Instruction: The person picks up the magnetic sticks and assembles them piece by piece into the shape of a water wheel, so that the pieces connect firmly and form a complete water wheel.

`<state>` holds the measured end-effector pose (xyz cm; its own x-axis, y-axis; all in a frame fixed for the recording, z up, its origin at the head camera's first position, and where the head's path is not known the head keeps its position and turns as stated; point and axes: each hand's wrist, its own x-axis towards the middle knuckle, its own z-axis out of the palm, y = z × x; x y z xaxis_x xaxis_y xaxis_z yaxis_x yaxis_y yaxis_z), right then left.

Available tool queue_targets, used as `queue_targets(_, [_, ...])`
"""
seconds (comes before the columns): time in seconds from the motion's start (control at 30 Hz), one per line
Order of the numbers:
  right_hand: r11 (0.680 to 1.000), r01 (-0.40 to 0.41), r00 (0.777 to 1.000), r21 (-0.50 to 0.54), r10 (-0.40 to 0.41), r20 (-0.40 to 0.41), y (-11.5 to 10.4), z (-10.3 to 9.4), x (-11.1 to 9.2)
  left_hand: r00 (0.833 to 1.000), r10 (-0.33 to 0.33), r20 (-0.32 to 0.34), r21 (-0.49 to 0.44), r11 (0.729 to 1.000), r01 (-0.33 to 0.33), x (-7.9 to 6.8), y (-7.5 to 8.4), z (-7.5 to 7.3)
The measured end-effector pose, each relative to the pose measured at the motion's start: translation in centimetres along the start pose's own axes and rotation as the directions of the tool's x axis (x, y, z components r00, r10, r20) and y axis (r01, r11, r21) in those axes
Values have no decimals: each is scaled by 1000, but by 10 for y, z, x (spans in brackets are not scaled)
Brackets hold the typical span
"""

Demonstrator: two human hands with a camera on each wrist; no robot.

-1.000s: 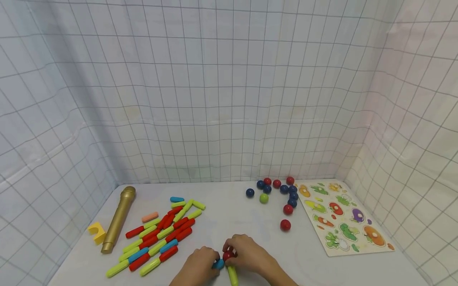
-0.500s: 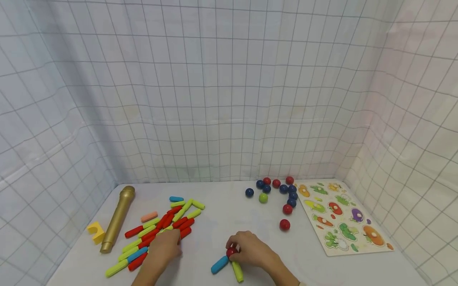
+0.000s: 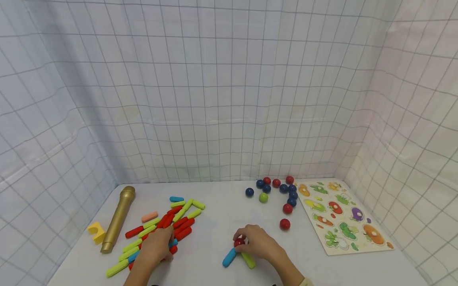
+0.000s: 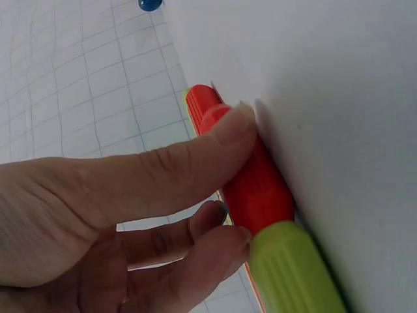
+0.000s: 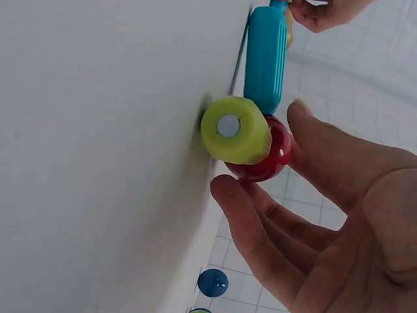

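My left hand [image 3: 154, 244] is over a cluster of coloured magnetic sticks at left. In the left wrist view its thumb and fingers pinch a red magnetic stick [image 4: 257, 189], which meets a yellow-green stick [image 4: 293, 270] end to end. At front centre my right hand [image 3: 257, 241] grips a red ball [image 3: 239, 242] between thumb and fingers. A blue stick [image 3: 229, 257] and a yellow-green stick [image 3: 248, 260] spread from that ball towards the front in a V. The right wrist view shows both sticks meeting the ball [image 5: 279, 151].
A gold tube [image 3: 118, 220] and a yellow notched block [image 3: 96, 232] lie far left. Back right are several dark blue and red balls [image 3: 284, 224] and a green ball [image 3: 263, 197]. A vegetable puzzle board [image 3: 343, 222] lies at right. Gridded cloth [image 3: 229, 99] encloses the back and sides.
My left hand left the blue stick at centre, went left to the stick cluster and shifted slightly nearer. My right hand moved the ball and its two sticks slightly right and away from me.
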<state>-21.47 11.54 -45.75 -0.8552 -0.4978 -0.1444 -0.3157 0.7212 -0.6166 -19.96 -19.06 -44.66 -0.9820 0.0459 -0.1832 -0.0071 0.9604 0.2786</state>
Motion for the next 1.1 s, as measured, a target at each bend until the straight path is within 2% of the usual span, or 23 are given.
queue_targets(0.13, [1000, -19, 1000, -5, 19, -4, -1, 2, 1, 1000, 14, 11, 43, 999, -14, -2, 2, 2])
queue_targets(0.4, [992, -67, 997, -107, 64, -31, -5, 6, 4, 998, 21, 60, 79, 997, -26, -5, 12, 7])
queue_targets(0.47, [991, -68, 997, -114, 65, -32, -5, 6, 3, 998, 40, 47, 86, 995, -44, -5, 15, 10])
queue_targets(0.6, [991, -82, 996, -101, 79, -29, -8, 7, 3, 997, 68, 32, 65, 995, -70, -6, 19, 12])
queue_targets(0.73, [991, -111, 994, -76, 109, -25, -10, 9, 3, 995, 35, 95, 24, 999, -38, -7, 21, 12])
queue_targets(0.8, [990, -118, 993, -71, 117, -24, -11, 10, 3, 995, 31, 96, 16, 999, -32, -7, 21, 13])
queue_targets(0.97, [990, -118, 993, -71, 117, -22, -13, 10, 3, 996, 89, 10, 22, 996, -89, -7, 21, 15])
queue_targets(1.1, [993, -106, 994, -56, 106, -6, -14, 10, 3, 993, 117, -7, 27, 993, -116, -7, 23, 14])
